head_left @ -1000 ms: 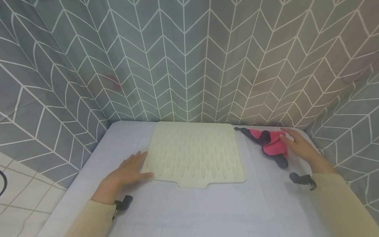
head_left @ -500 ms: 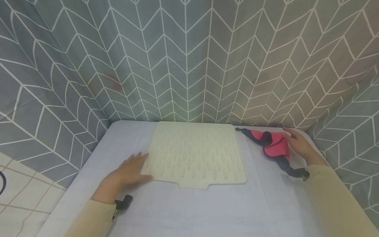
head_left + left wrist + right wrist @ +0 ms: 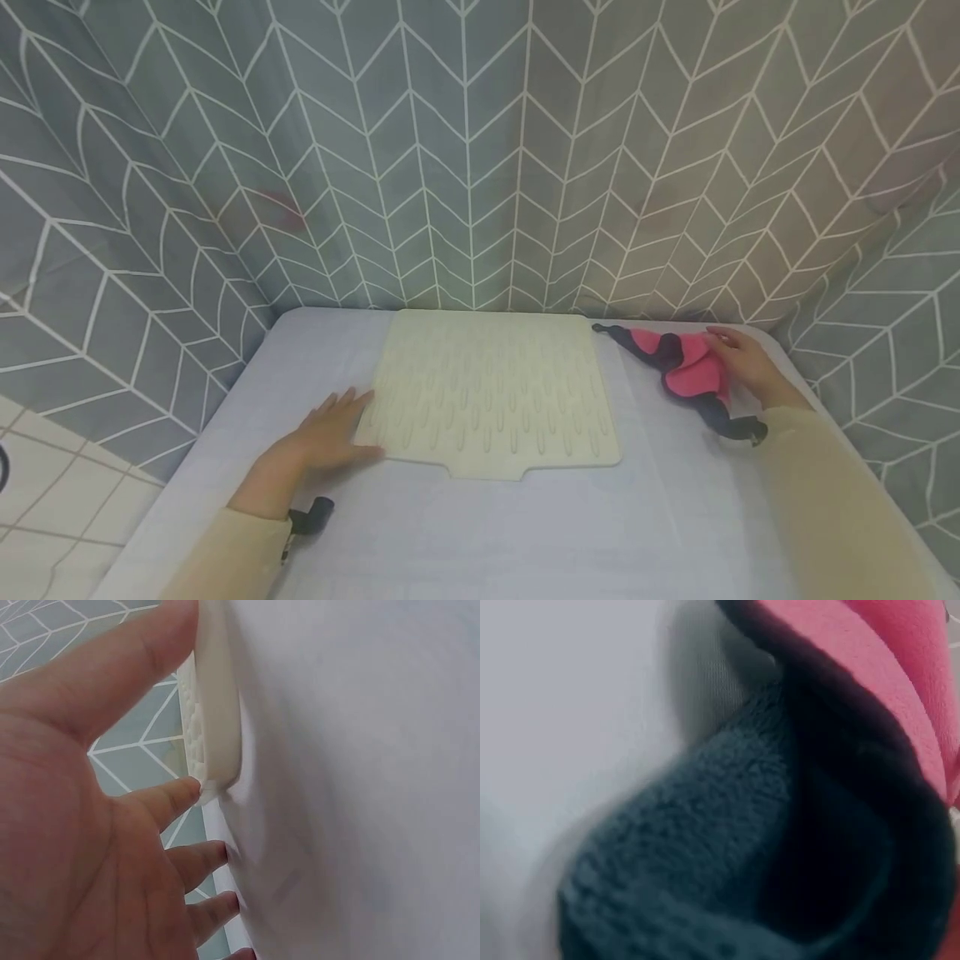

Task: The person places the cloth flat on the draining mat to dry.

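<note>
A cream drying mat (image 3: pixel 495 392) with raised oval ridges and a front tab lies on the white-covered table. My left hand (image 3: pixel 326 433) rests at its front left corner, fingers spread and straight. In the left wrist view the thumb (image 3: pixel 142 660) touches the mat's edge (image 3: pixel 221 705), and the other fingertips lie along the white cover. At the right, my right hand (image 3: pixel 750 362) pinches the right edge of a crumpled pink and dark blue cloth (image 3: pixel 693 375). Fuzzy dark folds of that cloth (image 3: pixel 697 802) fill much of the right wrist view and hide most of the hand.
The white table cover (image 3: pixel 525 542) extends in front of and beside the mat. A grey curtain (image 3: pixel 480 150) with white chevron lines hangs behind and along both sides. White floor tiles (image 3: pixel 67 492) show at the lower left.
My right hand has drawn in closer to the cloth, its thumb and fingers coming together at the edge, and the forearm has shifted left. The left hand, mat and cloth stay almost unchanged.
</note>
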The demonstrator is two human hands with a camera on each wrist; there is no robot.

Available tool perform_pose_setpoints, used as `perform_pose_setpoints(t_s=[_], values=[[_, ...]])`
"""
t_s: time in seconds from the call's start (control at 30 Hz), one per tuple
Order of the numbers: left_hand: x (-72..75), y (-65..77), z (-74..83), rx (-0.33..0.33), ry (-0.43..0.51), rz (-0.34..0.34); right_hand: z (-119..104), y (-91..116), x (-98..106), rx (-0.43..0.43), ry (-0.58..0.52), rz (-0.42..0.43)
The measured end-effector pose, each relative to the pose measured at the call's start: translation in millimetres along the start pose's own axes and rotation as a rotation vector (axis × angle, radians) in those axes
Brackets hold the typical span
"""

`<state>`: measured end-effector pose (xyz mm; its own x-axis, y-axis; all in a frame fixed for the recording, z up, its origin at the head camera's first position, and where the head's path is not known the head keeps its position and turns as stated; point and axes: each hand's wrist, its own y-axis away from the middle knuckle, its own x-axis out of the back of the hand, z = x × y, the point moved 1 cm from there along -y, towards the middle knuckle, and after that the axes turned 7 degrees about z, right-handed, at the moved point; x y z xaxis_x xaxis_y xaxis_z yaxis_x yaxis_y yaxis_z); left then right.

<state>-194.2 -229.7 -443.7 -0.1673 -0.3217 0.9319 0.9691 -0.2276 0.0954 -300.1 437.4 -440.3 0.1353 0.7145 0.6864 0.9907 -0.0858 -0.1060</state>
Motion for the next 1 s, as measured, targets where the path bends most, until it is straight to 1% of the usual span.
perform_pose_setpoints(t_s=[0.13,0.2,0.27,0.5,0.73,0.87,1.0], values=[[0.8,0.2,1.0,0.006,0.011,-0.004,-4,-1,0,0.090,0.031,0.139],[1.5,0.2,1.7,0.013,0.017,-0.006,-8,-1,1,0.110,0.048,0.192],[1.6,0.1,1.9,0.019,0.018,-0.006,-13,1,2,0.115,0.061,0.224],[-0.9,-0.6,-0.9,0.018,0.012,-0.009,-31,9,0,0.103,0.068,0.264],[-3.9,-2.2,-6.1,-0.001,0.006,-0.005,-43,15,0,0.128,0.090,0.318],[-3.5,-1.8,-6.5,-0.011,0.007,0.004,-49,18,1,0.151,0.059,0.342],[-2.8,-1.3,-6.4,-0.011,0.017,0.000,-56,23,1,0.191,0.039,0.366]])
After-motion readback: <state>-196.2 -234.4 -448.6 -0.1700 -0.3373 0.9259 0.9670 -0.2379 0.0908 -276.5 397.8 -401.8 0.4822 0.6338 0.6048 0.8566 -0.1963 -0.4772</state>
